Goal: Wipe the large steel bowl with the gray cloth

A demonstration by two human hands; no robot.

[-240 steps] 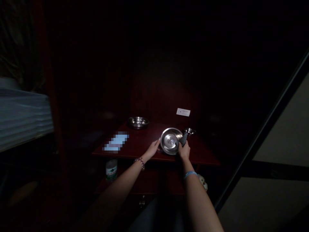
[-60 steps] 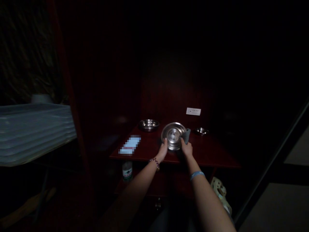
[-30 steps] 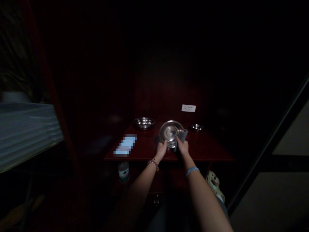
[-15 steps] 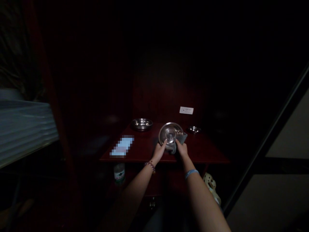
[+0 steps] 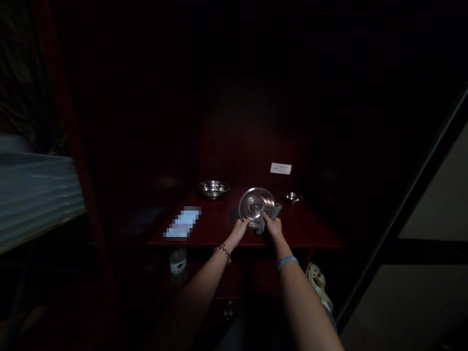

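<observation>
A shiny metal bowl [image 5: 252,201] is held tilted above the front of the dark red desk [image 5: 212,229], its inside facing me. My left hand [image 5: 239,230] grips its lower left rim, thumb on the near side and fingers hidden behind. At the lower right, my right hand [image 5: 273,225] is closed on a grey cloth [image 5: 271,212] that is pressed against the bowl. A wider metal bowl [image 5: 213,189] sits at the back left of the desk, and a small metal bowl [image 5: 292,197] at the back right.
On the desk's left lies a blurred-out pale blue item [image 5: 183,222]. A plastic bottle [image 5: 178,265] stands below the desk edge. At lower right is a cream clog [image 5: 319,285]. The back wall carries a white socket panel [image 5: 281,168]. Pale pleated material [image 5: 36,190] hangs at left.
My left thumb has slid down toward the bowl's lower rim. My right hand and the cloth have shifted slightly, still against the bowl. The whole view has moved a little.
</observation>
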